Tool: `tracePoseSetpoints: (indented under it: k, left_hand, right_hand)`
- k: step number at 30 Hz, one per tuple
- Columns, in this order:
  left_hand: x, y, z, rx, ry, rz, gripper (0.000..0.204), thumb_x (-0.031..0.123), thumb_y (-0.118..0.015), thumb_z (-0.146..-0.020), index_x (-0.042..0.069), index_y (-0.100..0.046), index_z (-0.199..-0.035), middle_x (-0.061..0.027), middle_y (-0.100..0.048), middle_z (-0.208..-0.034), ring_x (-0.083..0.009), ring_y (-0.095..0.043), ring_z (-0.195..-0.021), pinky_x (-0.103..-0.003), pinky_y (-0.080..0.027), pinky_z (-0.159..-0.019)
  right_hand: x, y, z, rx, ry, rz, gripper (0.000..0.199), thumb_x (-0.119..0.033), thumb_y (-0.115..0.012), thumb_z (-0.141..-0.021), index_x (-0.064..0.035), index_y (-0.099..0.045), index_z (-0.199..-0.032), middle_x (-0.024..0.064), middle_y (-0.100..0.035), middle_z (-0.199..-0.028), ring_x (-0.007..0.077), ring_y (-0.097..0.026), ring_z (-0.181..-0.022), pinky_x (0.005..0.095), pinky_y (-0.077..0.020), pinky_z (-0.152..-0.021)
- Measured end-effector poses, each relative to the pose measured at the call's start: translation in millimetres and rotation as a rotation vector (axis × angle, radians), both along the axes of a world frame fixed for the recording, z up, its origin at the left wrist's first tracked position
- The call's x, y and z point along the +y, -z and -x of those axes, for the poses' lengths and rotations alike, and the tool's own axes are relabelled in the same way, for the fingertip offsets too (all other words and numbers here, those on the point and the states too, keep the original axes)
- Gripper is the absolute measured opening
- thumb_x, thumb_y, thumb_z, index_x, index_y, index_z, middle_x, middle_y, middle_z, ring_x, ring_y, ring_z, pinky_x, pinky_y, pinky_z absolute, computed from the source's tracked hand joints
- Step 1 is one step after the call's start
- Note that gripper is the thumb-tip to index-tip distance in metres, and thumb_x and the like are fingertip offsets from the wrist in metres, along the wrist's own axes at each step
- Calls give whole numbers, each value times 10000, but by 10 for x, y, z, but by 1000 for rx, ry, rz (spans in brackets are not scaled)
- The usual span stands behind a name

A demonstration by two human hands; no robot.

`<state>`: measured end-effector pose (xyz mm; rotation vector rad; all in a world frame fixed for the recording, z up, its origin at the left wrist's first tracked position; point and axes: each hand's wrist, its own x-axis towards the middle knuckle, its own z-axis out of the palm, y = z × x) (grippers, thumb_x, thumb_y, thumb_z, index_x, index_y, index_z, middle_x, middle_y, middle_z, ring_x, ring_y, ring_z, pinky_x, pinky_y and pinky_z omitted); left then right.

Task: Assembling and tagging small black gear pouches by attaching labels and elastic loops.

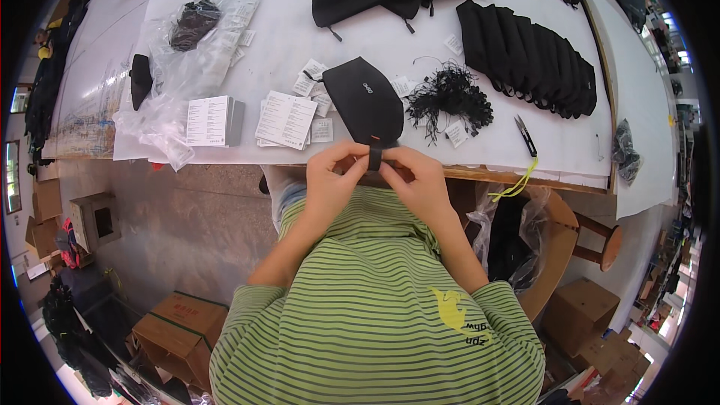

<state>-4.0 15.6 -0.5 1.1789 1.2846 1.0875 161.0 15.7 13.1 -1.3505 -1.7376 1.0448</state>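
Observation:
A black zip pouch (pixel 365 97) lies on the white-covered table near its front edge, its narrow end toward me. A short black strap (pixel 375 157) stands out from that end. My left hand (pixel 334 174) pinches the strap from the left. From the other side, the fingers of my right hand (pixel 415 180) close on the same strap, and the two hands almost meet. Beside the pouch on the right sits a tangle of thin black cords (pixel 451 97). White printed cards (pixel 286 119) lie in a pile to its left, with small tags around them.
A second card stack (pixel 208 121) stands farther left, beside clear plastic bags (pixel 161 124). More black pouches (pixel 375 0) lie at the back, and a row of them (pixel 525 60) at the right. Thread snips (pixel 526 136) with a yellow cord rest near the right front edge.

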Motion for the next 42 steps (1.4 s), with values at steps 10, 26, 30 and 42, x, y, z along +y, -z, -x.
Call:
tracePoseSetpoints:
  k: [10,26,30,42]
  left_hand:
    - [-48,-218,32,-317,-90,29,101,62,-583,-904,4,-616,-981,-14,-609,-788,-61,-553,-719,-180,-427,-615]
    - [-84,-267,-69,-168,122,79,47,60,-569,-893,14,-581,-895,86,-427,-581,20,-275,-519,-180,-183,-462]
    - [-70,-262,-110,-95,168,77,42,49,-582,-873,7,-586,-868,82,-362,-544,3,-246,-517,-206,-170,-463]
    - [-49,-165,-87,-89,233,114,64,74,-585,-883,12,-573,-869,69,-504,-624,32,-307,-522,-170,-189,-461]
  right_hand:
    - [-23,36,-107,805,96,278,96,-43,-598,-883,-39,-536,-956,11,-579,-792,46,-521,-691,180,-389,-581]
    - [-5,112,-107,806,143,432,119,-108,-577,-913,-22,-510,-960,113,-681,-797,129,-611,-565,180,-386,-454]
    - [-3,154,-89,793,192,473,147,-125,-592,-907,-21,-510,-971,89,-671,-794,108,-589,-539,170,-355,-431]
    - [-5,167,-64,901,148,471,165,-60,-579,-902,-63,-502,-1048,-5,-553,-799,51,-523,-678,178,-389,-568]
